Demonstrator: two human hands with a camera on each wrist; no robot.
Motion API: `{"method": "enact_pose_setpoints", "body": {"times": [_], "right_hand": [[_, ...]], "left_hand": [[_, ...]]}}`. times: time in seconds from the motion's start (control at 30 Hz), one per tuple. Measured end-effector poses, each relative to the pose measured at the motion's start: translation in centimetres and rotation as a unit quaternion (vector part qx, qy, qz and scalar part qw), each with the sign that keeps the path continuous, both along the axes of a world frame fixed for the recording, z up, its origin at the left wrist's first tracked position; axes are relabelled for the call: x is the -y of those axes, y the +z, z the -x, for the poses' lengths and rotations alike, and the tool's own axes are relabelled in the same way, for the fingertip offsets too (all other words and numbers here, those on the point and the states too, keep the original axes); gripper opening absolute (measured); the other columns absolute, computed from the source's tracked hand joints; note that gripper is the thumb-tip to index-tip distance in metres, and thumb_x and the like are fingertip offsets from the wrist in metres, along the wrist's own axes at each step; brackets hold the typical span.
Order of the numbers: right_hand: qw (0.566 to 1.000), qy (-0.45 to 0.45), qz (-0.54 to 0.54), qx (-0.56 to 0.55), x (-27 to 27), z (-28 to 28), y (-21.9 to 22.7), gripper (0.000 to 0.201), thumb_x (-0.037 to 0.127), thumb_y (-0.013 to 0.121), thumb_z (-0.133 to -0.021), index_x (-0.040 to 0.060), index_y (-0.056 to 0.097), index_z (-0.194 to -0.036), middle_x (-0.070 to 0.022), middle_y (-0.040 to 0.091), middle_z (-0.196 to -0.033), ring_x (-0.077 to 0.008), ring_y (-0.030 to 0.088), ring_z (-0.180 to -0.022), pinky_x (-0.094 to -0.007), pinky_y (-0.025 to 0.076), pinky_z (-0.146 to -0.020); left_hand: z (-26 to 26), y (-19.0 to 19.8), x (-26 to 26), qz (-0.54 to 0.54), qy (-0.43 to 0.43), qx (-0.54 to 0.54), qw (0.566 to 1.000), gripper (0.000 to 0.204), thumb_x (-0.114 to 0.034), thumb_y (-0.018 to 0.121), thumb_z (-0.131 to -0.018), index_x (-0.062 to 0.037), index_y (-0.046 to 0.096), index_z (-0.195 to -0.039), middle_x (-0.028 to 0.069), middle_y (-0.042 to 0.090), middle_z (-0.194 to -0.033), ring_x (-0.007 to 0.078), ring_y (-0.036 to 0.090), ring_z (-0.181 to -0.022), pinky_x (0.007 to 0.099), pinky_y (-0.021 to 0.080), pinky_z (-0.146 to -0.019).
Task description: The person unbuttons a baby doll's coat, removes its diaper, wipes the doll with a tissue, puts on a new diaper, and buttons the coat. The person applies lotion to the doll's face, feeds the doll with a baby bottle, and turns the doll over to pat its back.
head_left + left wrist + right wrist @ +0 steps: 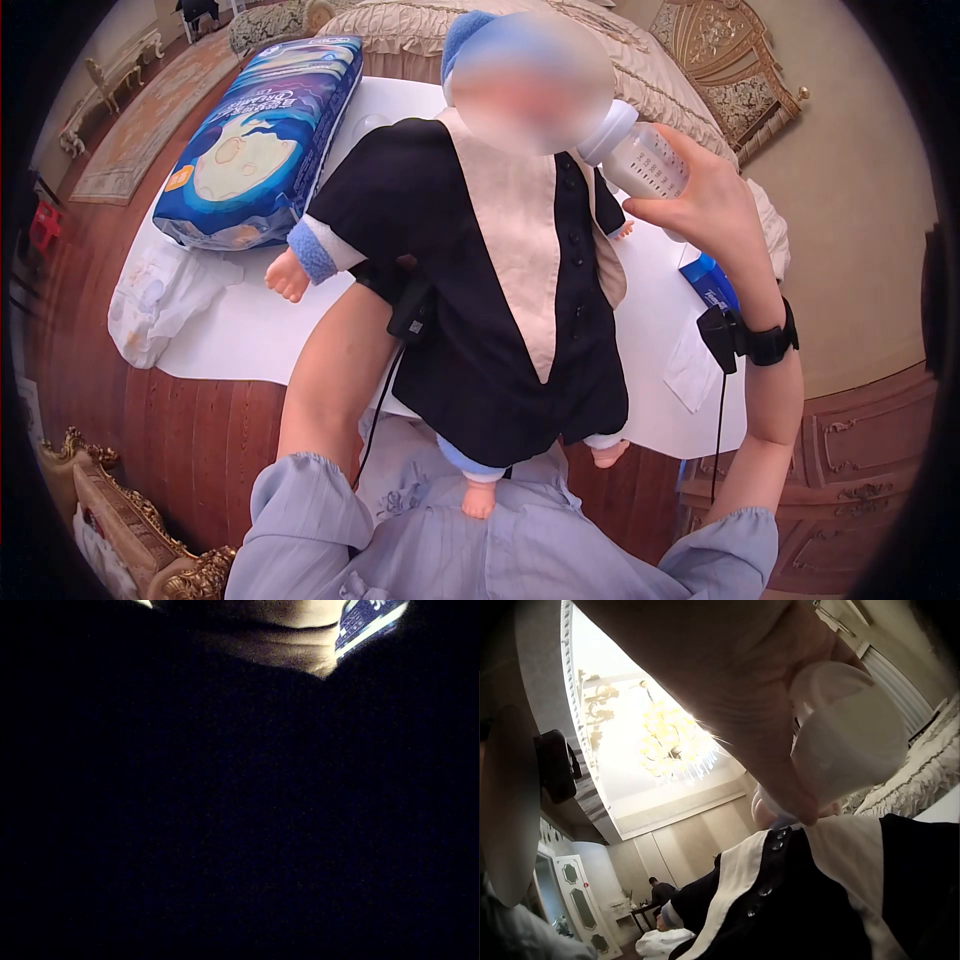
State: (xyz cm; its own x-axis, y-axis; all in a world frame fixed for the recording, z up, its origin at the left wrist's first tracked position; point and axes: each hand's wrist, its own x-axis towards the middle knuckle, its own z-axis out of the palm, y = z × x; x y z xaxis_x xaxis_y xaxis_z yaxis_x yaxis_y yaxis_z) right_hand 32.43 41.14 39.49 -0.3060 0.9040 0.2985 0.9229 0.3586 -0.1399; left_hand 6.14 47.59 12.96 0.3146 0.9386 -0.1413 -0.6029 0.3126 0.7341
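Note:
A doll [510, 400] in a black and cream outfit with a blue cap lies face up in the head view, its legs toward the person's lap. My right hand [705, 200] grips a baby bottle [645, 165], fingers and thumb curled round it, its top end beside the doll's blurred face. In the right wrist view the hand [742, 690] holds the bottle [855, 735] above the black and cream clothing [810, 877]. The left forearm reaches under the doll, which hides that hand. Only a strip of creased skin [277, 649] shows in the dark left wrist view.
A large blue diaper pack [255, 150] lies on the white table [250, 340] at the left, with a crumpled white diaper [165, 305] in front. On the right are a blue packet [708, 282] and a white sheet [692, 370]. A bed [390, 45] stands behind.

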Motion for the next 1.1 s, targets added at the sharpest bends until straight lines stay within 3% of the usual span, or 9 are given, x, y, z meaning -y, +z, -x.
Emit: {"method": "enact_pose_setpoints", "body": {"times": [1.1], "right_hand": [[1.0,-0.009,-0.008,0.008,-0.2,0.0,-0.2,0.077,0.037,0.078,-0.058,0.0097,0.059,-0.128,-0.0137,0.072,-0.094,-0.0248,0.071,-0.075,-0.0351,0.055,-0.075]], "left_hand": [[0.0,-0.5,-1.9,-0.006,0.022,0.008,1.0,0.055,-0.039,0.048,-0.1,-0.0068,0.04,-0.143,0.0091,0.051,-0.14,0.0181,0.05,-0.127,0.0333,0.04,-0.108]]}}
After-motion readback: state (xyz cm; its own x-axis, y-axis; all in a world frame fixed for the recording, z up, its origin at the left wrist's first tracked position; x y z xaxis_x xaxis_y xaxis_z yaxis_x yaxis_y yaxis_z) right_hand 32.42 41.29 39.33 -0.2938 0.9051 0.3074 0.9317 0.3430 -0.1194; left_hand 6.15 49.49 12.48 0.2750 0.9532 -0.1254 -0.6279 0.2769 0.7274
